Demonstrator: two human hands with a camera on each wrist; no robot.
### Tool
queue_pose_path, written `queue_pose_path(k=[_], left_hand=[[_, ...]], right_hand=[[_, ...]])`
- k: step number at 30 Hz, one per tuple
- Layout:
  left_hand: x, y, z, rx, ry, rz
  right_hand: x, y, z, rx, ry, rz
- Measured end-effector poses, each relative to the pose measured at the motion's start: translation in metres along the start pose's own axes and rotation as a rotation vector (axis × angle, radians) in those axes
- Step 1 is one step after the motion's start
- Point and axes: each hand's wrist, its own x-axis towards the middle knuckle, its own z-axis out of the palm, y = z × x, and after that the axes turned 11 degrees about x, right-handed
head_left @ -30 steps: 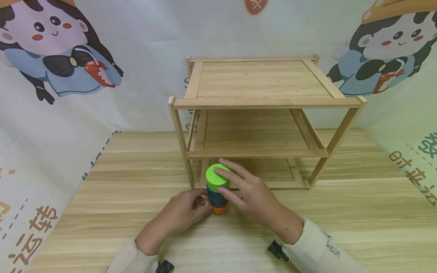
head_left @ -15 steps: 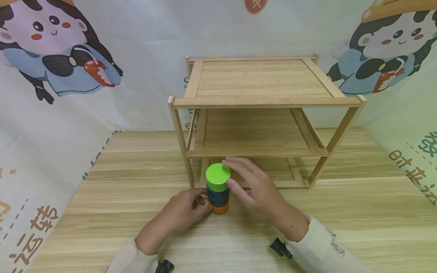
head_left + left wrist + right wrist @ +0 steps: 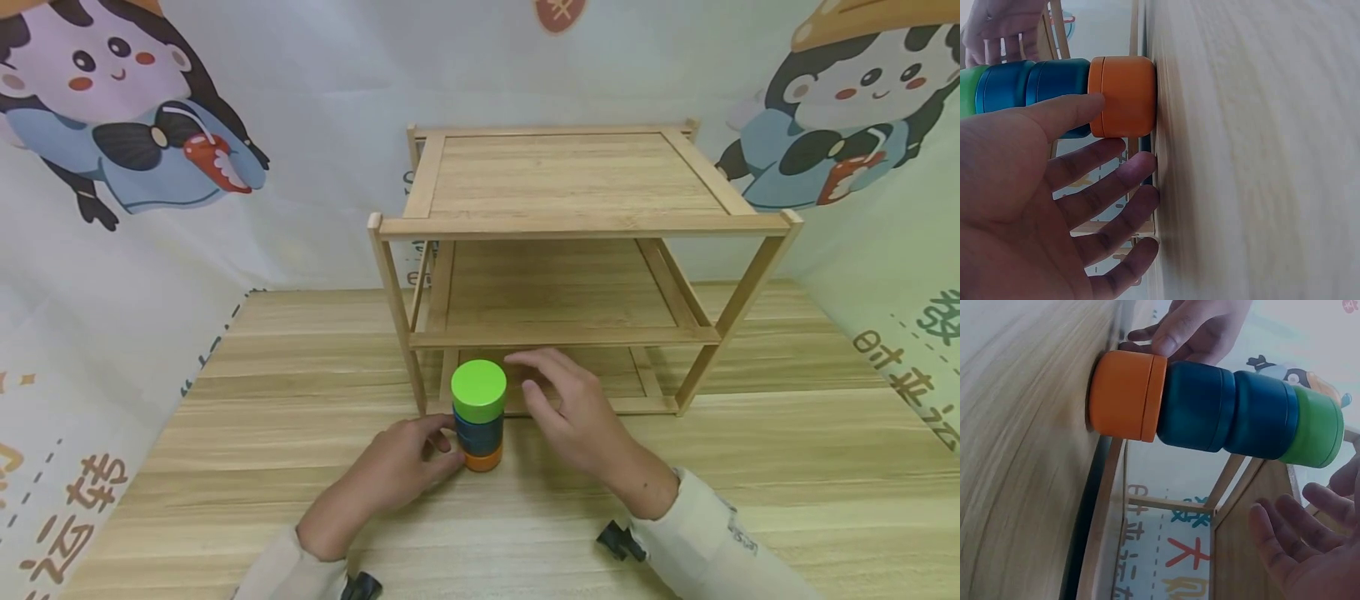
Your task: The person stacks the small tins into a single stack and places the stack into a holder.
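A stack of small round tins stands upright on the table. At the bottom is an orange tin (image 3: 483, 459), with two dark blue tins (image 3: 1058, 81) over it and a bright green tin (image 3: 478, 388) on top. My left hand (image 3: 408, 462) lies low beside the stack, its thumb and fingertips right at the orange tin's left side. The other fingers spread out relaxed in the left wrist view. To the right of the stack, my right hand (image 3: 573, 412) hovers with loosely bent fingers, apart from the green tin and holding nothing.
A three-level wooden rack (image 3: 581, 223) stands right behind the stack, its left front leg (image 3: 401, 321) close by. Wood-grain table (image 3: 300, 367) surrounds it. A printed cloth backdrop (image 3: 322, 75) hangs behind and at both sides.
My right hand has left the green tin and drawn away to the right. My left hand and the stack have stayed where they were.
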Motion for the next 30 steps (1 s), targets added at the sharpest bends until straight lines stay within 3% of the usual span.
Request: queue_pose_path(k=[12,30], left_hand=[[0.000,-0.001,0.001,-0.003,-0.001,-0.001],[0.000,-0.002,0.001,0.000,0.002,0.010]], right_hand=[[0.000,0.007,0.002,0.080,-0.048,0.179],[-0.001,0.018,0.007,0.110,-0.160,0.327]])
